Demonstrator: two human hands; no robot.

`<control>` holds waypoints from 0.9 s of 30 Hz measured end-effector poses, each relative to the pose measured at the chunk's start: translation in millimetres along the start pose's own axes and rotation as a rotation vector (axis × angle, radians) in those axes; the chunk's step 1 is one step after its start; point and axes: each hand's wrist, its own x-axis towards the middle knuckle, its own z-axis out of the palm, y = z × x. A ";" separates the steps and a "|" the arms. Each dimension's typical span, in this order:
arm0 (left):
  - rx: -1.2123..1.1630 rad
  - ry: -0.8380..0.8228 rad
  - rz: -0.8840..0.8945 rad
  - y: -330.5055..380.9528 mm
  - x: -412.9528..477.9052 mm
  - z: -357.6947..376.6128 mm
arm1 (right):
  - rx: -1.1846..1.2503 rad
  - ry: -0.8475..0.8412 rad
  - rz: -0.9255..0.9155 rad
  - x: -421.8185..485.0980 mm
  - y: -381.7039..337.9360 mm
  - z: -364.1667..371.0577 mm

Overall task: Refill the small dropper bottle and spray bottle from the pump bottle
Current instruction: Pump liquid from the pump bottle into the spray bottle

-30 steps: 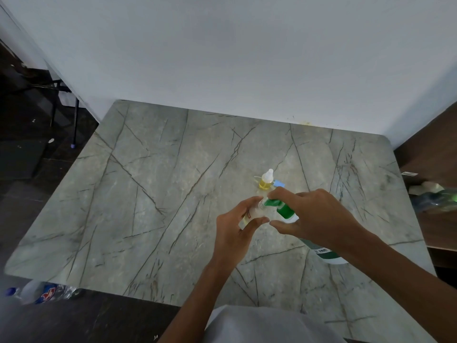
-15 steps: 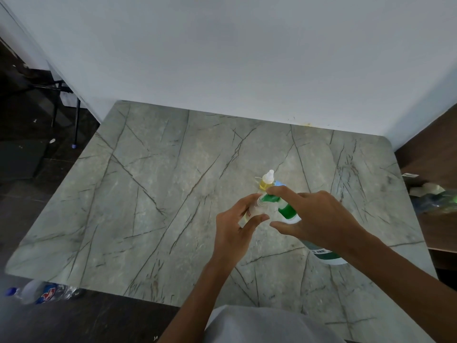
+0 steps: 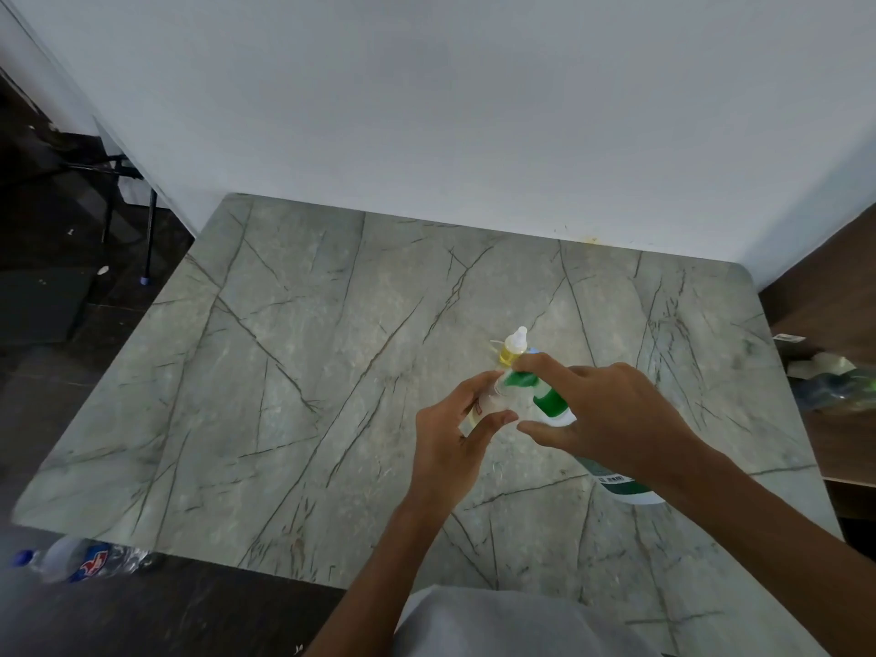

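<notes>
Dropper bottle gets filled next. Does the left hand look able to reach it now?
Probably not yet: the left hand grips the small clear bottle by the pump bottle. The dropper bottle stands just behind, unblocked.

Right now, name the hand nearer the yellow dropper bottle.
Right hand: its forefinger lies just short of the dropper bottle; left hand grips a clear bottle farther back.
</notes>
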 end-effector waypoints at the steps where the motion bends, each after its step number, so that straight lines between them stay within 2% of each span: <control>1: 0.000 0.002 -0.005 0.5 0.0 -0.6 | -0.004 -0.008 0.003 -0.5 -0.3 -0.6; 11: 0.007 -0.001 -0.005 4.1 -0.9 -0.7 | -0.056 0.000 0.004 -3.0 -0.9 5.3; 19: 0.036 -0.004 0.018 0.5 -2.2 1.5 | 0.052 0.035 0.049 -4.7 1.3 9.0; 27: 0.034 -0.007 -0.008 -0.9 -3.1 1.4 | -0.023 -0.035 0.043 -4.0 -1.7 1.7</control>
